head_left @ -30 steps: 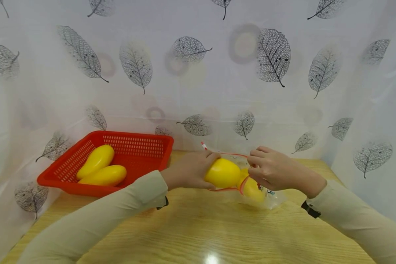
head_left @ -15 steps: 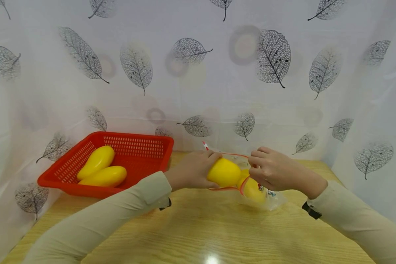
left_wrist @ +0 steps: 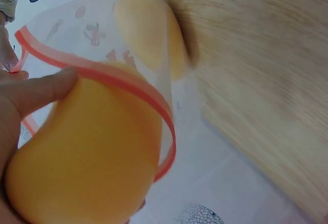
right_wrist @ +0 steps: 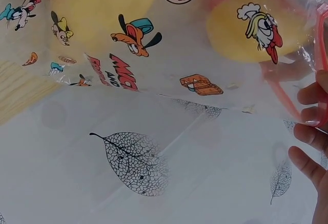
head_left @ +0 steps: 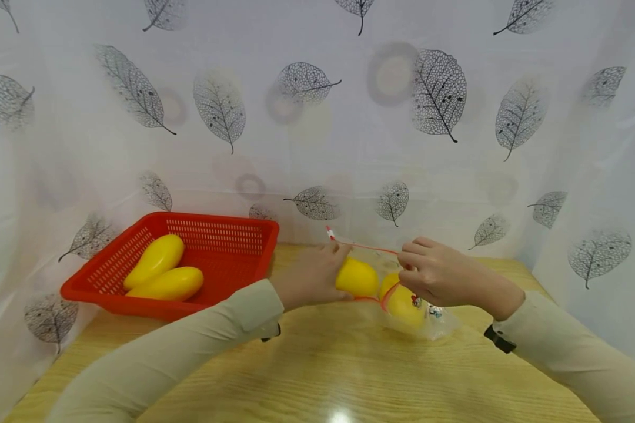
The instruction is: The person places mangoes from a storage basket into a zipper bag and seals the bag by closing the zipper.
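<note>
My left hand (head_left: 313, 277) grips a yellow mango (head_left: 358, 276) by its left end, at the mouth of a clear zip bag (head_left: 440, 328). In the left wrist view the far part of this mango (left_wrist: 92, 152) lies inside the red-edged opening (left_wrist: 115, 83), with my thumb over the near side. My right hand (head_left: 438, 274) pinches the bag's red edge and spreads the mouth. Another mango (head_left: 406, 308) lies inside the bag, near its bottom. Cartoon prints cover the plastic in the right wrist view, where only some fingers (right_wrist: 310, 101) of my right hand show.
A red slotted basket (head_left: 268, 249) stands on the left of the wooden table (head_left: 317, 364), with two yellow mangoes (head_left: 156, 258) in its left half. A leaf-printed curtain (head_left: 338, 153) hangs behind the table and along both sides.
My left hand has moved slightly right, pushing its mango deeper into the bag's mouth. The right hand stays in place on the red edge, and the basket has not moved.
</note>
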